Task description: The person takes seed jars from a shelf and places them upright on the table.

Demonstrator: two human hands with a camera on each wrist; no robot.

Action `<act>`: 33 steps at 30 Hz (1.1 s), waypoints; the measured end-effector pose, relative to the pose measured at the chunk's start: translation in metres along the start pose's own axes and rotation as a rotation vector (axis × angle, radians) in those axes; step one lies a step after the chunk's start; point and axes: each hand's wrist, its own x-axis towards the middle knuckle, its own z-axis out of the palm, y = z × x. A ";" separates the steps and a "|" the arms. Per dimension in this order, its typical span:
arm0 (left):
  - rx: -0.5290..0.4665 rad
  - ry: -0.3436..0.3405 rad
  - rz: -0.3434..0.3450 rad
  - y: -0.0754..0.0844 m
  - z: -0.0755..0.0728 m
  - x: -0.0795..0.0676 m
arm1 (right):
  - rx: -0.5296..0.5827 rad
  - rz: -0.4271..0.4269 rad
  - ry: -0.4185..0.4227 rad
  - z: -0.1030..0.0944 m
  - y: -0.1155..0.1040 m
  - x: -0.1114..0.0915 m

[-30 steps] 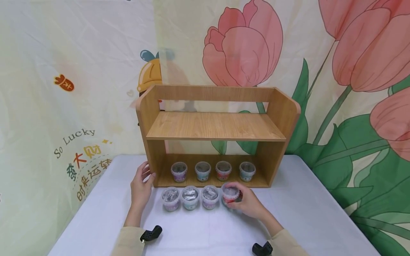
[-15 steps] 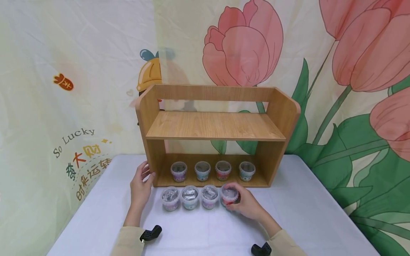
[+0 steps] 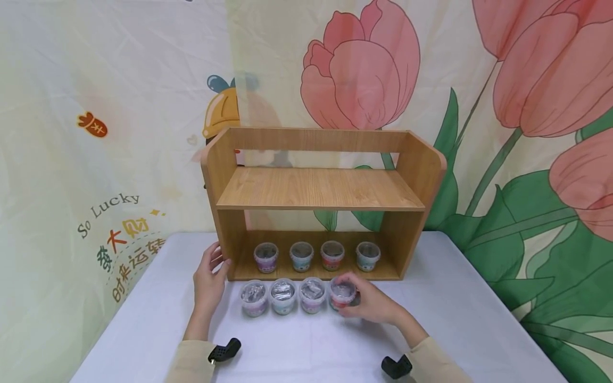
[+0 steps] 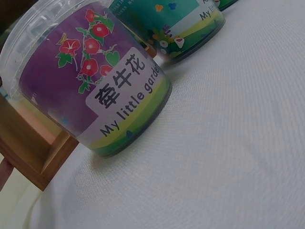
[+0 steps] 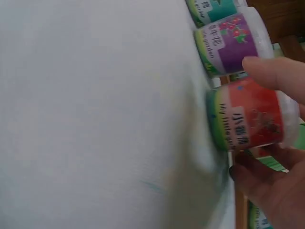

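Observation:
My right hand (image 3: 371, 302) holds a small clear-lidded plastic cup with a red label (image 3: 342, 291), thumb on its near side and fingers on its far side. In the right wrist view this red cup (image 5: 252, 114) stands beside a purple-labelled cup (image 5: 233, 40). It is the rightmost in a row of several cups on the cloth; the other lids look silvery and crinkled. My left hand (image 3: 208, 279) rests against the lower left side of a wooden shelf (image 3: 321, 189). The left wrist view shows a purple cup (image 4: 90, 81) with red flowers printed on it.
On the shelf's bottom board several similar cups stand spaced apart, among them a red one (image 3: 332, 256) and a blue one (image 3: 368, 257). The white cloth (image 3: 297, 351) covers the table. A printed tulip curtain (image 3: 364, 69) hangs behind.
The red cup has shifted slightly left toward the purple cup beside it, with my right hand still around it. My right wrist has swung a little right. The left hand stays by the shelf.

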 end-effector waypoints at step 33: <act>-0.015 0.005 -0.003 0.002 0.000 0.000 | 0.155 -0.073 0.037 -0.005 -0.094 0.093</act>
